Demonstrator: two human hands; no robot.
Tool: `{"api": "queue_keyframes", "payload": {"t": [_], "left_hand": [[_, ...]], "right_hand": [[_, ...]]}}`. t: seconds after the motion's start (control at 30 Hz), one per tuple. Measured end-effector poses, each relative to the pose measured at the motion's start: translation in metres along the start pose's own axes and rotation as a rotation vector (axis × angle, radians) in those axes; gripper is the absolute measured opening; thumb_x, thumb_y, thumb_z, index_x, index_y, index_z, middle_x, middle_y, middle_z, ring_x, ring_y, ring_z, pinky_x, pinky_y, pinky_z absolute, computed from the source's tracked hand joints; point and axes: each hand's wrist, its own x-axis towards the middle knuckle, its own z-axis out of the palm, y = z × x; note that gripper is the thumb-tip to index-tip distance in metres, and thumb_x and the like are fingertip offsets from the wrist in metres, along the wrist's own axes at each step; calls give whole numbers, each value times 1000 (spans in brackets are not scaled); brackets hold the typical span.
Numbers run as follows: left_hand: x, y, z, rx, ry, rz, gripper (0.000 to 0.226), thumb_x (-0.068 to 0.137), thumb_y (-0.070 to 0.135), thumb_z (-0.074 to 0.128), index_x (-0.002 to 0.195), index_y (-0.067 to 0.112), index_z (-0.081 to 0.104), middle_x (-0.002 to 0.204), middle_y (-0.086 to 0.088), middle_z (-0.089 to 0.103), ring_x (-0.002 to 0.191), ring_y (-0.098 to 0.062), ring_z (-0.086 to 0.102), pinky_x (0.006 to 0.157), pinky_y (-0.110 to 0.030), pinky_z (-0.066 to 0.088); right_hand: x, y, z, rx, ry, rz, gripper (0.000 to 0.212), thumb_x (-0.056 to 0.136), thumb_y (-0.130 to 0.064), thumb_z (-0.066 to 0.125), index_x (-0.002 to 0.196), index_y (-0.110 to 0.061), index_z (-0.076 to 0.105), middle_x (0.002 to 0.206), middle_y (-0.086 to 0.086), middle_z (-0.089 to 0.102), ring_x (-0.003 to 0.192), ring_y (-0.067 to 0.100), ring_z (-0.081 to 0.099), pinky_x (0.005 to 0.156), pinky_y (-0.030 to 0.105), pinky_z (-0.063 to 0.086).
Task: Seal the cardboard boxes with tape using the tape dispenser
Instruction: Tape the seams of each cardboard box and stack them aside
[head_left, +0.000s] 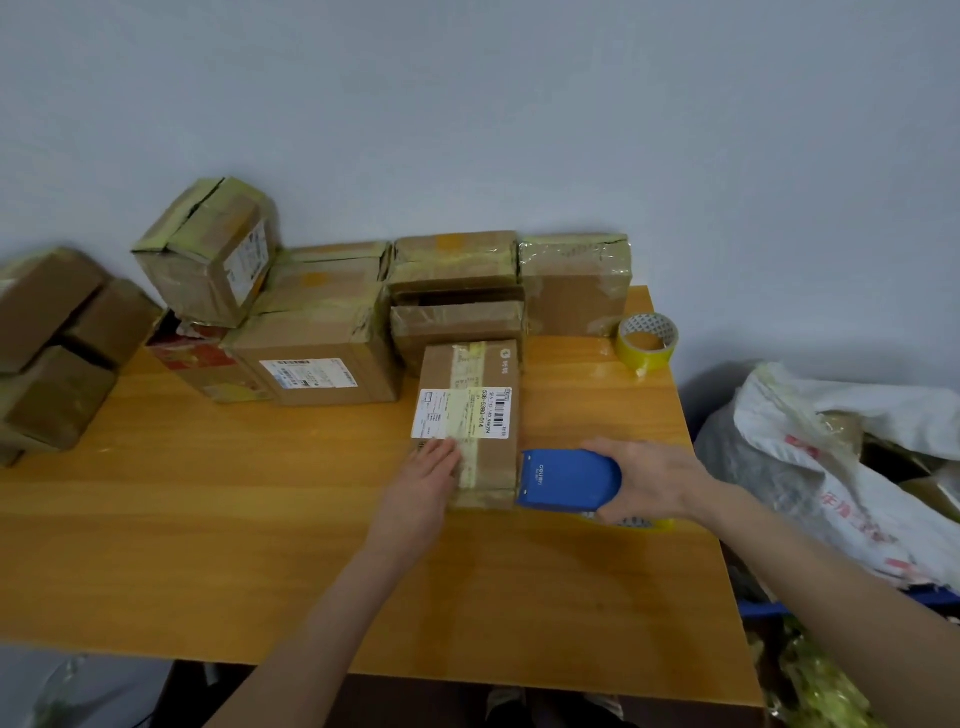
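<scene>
– Table (234, 545) of yellow wood is set against a pale wall, and taped boxes (322, 338) are stacked along its far edge. Is the box being worked on found among them?

– No. It is laid apart, just in front of the stack and right of the table's middle. That box (441, 369) is turned lengthwise away from the person. A strip of yellowish tape (469, 415) is seen running along its top, across a white label (441, 415).

– How is it steadied?

– It is pressed down by the left hand (428, 480), whose fingers (441, 454) are laid straight and close together, flat on the near left part of the top.

– And the dispenser?

– The blue dispenser (569, 478) is gripped by the right hand (652, 480), with the thumb over it and the fingers curled round its rear. Its front end is set against the box's near right side. Whether tape is stuck down there cannot be told.

– Which step is judged to be in hand?

– The lengthwise strip appears laid, so a cut or the start of a second strip is thought likely.

– What is called for next?

– The box needs to be pinned firmly while the dispenser is drawn steadily with its front pressed to the cardboard, so that the tape is not wrinkled.

– Anything smaller?

– A spare roll (647, 340) of yellow tape is stood by the far right edge, well apart from both hands.
</scene>
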Motion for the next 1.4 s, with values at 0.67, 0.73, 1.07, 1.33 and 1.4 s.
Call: {"api": "queue_keyframes", "payload": {"t": [0.67,0.73,1.07,1.33,1.4], "left_hand": [[4,9,40,132,-132,200,63,95,59,-7,151,35,11,160,8,5,148,-12,-1,118,-38,-2],[3,11,40,142,-124,199,61,97,57,-4,151,34,14,159,7,10,148,-14,4,118,-41,1],[4,14,41,87,-108,211,68,91,62,-13,150,38,10,159,9,1,147,-11,-5,116,-30,-13],[3,12,42,81,-112,224,63,96,60,-5,150,36,15,160,6,8,148,-15,1,116,-31,-10],[4,10,40,63,-94,226,63,95,60,-5,150,36,16,159,7,8,148,-14,1,117,-31,-10]], "right_hand": [[-24,31,-5,-60,-65,-37,79,79,-44,67,143,-51,21,106,-15,55,92,10,56,77,29,51],[-17,21,-3,-145,-73,-39,77,80,-49,64,144,-50,21,100,-16,54,94,12,56,75,29,52],[13,-3,1,-128,-160,33,79,73,-51,68,141,-48,30,104,-11,56,97,16,55,81,33,52],[22,0,7,-57,-152,112,69,62,-54,66,127,-39,50,88,-9,62,84,18,60,67,35,54],[23,10,-4,251,-79,152,57,64,-47,74,117,-32,58,94,-4,67,86,16,63,76,39,57]]}}
